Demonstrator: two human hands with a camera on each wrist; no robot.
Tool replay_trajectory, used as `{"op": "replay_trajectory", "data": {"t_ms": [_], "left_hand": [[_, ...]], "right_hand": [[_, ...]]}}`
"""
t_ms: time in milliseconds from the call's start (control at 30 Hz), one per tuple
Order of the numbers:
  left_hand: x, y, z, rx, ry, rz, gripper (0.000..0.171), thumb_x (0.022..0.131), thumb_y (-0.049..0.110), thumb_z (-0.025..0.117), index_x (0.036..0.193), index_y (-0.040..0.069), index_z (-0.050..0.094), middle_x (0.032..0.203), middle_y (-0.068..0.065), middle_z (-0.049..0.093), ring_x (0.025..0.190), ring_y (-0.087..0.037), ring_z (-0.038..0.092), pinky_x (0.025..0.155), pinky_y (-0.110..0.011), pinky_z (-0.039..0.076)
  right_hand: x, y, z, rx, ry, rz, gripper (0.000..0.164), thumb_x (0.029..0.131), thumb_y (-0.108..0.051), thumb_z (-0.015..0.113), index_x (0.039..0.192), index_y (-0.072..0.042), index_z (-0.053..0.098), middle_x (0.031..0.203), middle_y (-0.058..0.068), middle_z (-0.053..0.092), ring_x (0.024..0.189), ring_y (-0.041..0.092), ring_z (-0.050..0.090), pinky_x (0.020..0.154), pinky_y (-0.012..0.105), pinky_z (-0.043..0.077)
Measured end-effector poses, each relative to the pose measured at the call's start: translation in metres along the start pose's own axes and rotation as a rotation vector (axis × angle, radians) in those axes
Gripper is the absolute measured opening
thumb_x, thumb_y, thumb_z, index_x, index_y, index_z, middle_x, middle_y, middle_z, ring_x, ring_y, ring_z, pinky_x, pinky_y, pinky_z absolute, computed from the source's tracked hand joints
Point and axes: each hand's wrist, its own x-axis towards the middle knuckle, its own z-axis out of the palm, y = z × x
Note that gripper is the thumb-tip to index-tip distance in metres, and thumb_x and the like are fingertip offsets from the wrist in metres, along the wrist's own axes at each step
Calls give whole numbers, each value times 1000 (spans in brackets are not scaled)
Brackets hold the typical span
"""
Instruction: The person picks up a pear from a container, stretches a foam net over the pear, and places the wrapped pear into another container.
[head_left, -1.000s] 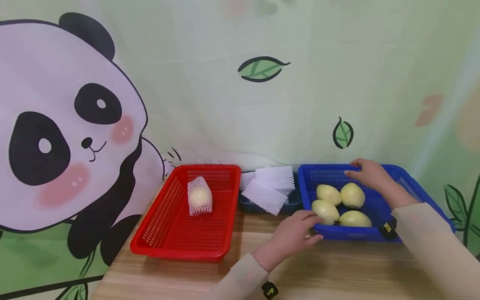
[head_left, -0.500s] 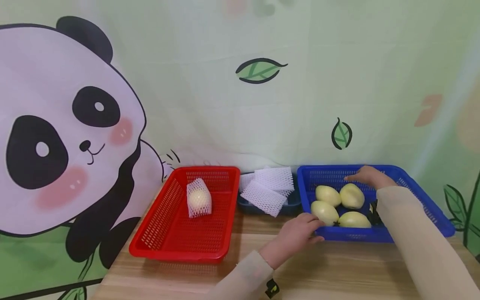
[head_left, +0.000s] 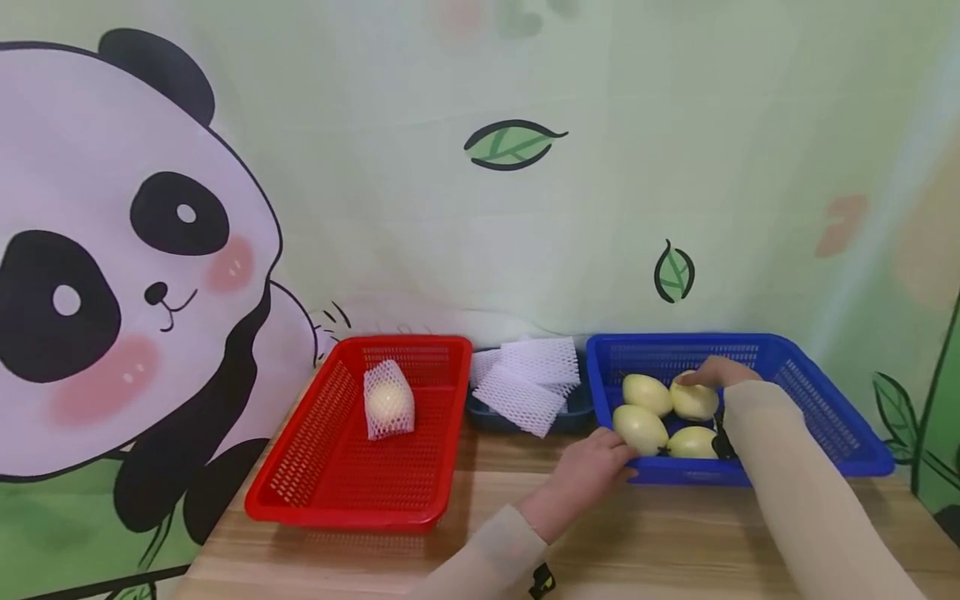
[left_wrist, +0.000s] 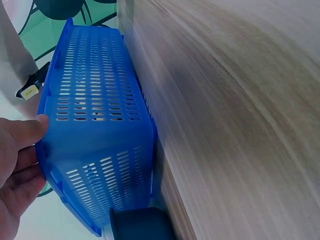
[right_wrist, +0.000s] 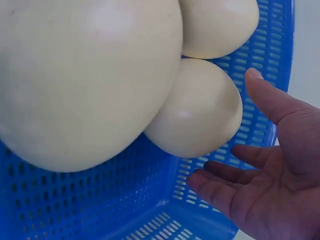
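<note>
Several pale yellow pears (head_left: 640, 430) lie in the left part of a blue plastic basket (head_left: 832, 417). My right hand (head_left: 723, 372) is over the back right pear (head_left: 692, 403) of the group. In the right wrist view its thumb and fingers are spread on either side of that pear (right_wrist: 200, 112), with gaps between skin and fruit. My left hand (head_left: 581, 475) holds the blue basket's front left corner. The left wrist view has the thumb (left_wrist: 34, 131) against the rim and the other fingers (left_wrist: 22, 187) farther along it.
A red basket (head_left: 360, 492) on the left holds one pear in a white foam net (head_left: 390, 402). Between the baskets, a dark blue tray (head_left: 510, 423) carries several flat foam nets (head_left: 521, 392). Everything stands on a wooden table (head_left: 337, 562) before a panda-printed cloth (head_left: 360, 208).
My right hand has come down and leftward from above the blue basket to the back right pear. The left hand has closed in on the basket's corner. The view has shifted slightly.
</note>
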Motion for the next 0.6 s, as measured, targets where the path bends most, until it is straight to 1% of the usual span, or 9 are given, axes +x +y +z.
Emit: {"op": "replay_trajectory", "data": {"t_ms": [67,233,300,333,433,500,567,600], "left_hand": [[1,0,-2,11,-7,-14,16,93,33,74,106,24,76,104,12,74,99,-4,66,83,-10,52],[3,6,-5,40,-42,-46,14,93,35,74,104,27,77,102,15,74,96,-2,65,79,-8,51],[4,6,-6,46,-45,-51,14,93,36,74,104,27,77,102,16,74,96,-2,65,79,-9,52],[4,6,-5,49,-40,-50,14,93,36,74,104,27,77,102,16,74,96,-2,65,79,-9,52],[4,5,-4,49,-36,-53,15,93,37,73,104,27,77,102,15,74,95,-2,65,78,-9,52],[3,5,-3,45,-28,-56,15,92,36,74,104,27,77,102,15,74,94,-2,65,77,-8,52],[2,5,-3,46,-20,-57,15,92,36,74,103,27,77,101,15,74,93,-2,65,76,-8,51],[2,4,-3,46,-17,-57,14,92,36,74,103,27,77,100,15,74,93,-2,65,75,-8,51]], "right_hand": [[6,-4,0,-22,1,-9,78,101,-47,53,143,18,42,150,43,36,135,58,43,112,64,41],[16,-7,2,-8,-9,37,83,99,-48,57,144,20,40,151,44,34,135,57,43,113,64,41],[16,-9,3,40,-4,72,85,97,-48,62,144,20,38,151,44,33,135,57,42,114,62,41],[14,-11,3,89,-6,98,86,95,-46,64,146,19,37,152,43,31,135,57,41,114,62,40],[10,-14,5,291,2,208,92,90,-39,72,151,15,29,155,41,27,137,55,38,116,63,38],[7,-15,6,396,11,265,94,87,-35,74,153,12,26,157,38,25,137,53,37,117,65,37],[7,-16,8,433,18,294,94,87,-32,74,154,11,24,159,38,23,139,53,35,118,65,35],[8,-17,8,421,16,293,94,87,-32,73,154,12,24,159,38,23,139,53,35,118,64,36]]}}
